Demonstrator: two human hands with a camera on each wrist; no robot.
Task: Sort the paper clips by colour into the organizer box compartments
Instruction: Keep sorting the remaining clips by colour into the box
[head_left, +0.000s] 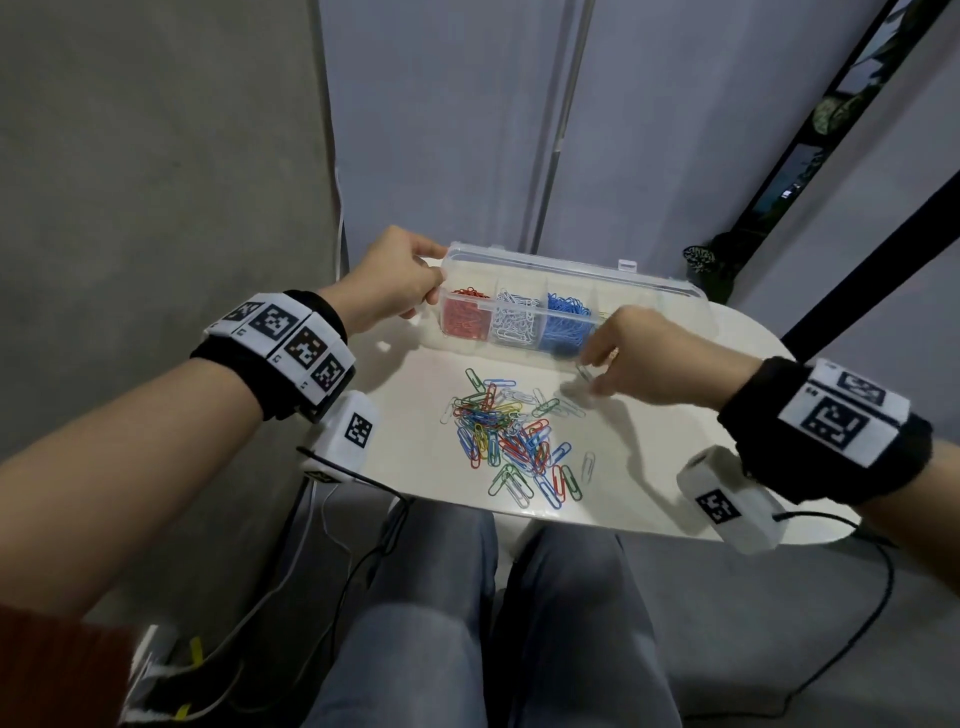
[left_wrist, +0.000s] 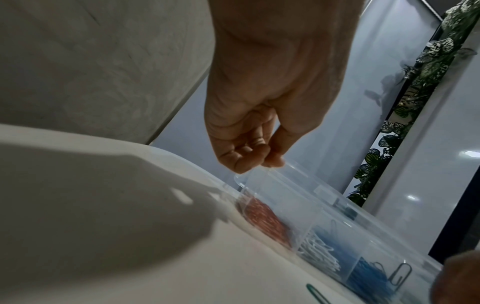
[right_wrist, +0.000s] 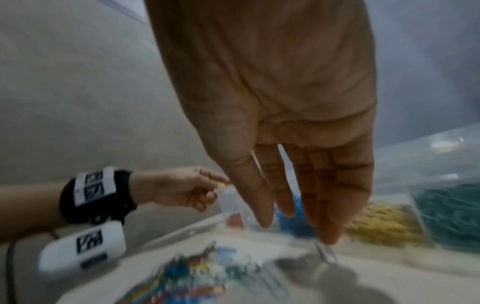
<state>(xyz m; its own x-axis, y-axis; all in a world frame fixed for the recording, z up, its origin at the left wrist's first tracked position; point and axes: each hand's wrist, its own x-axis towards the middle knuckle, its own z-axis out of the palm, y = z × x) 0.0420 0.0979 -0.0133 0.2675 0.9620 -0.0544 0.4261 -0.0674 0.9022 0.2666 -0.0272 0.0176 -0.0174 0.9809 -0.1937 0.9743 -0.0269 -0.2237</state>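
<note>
My right hand (head_left: 639, 358) hangs just in front of the organizer box (head_left: 571, 270), fingertips pinching a single pale clip (head_left: 586, 372) clear of the table (head_left: 649, 467); in the right wrist view that clip dangles below the fingers, blurred, so I read it as white or silver and cannot be surer. I hold it low and near the box front because, I judge, it goes next to the white compartment (head_left: 517, 325), between the red compartment (head_left: 464, 314) and the blue compartment (head_left: 566, 325).

My left hand (head_left: 395, 286) is curled on the box's left end, thumb and fingers pinching the clear wall, which I take as steadying the light box against a nudge.

Yellow and green clips fill the compartments beyond my right hand, seen only from the right wrist. The mixed pile (head_left: 511, 436) lies on the table nearer me, much still unsorted.
</note>
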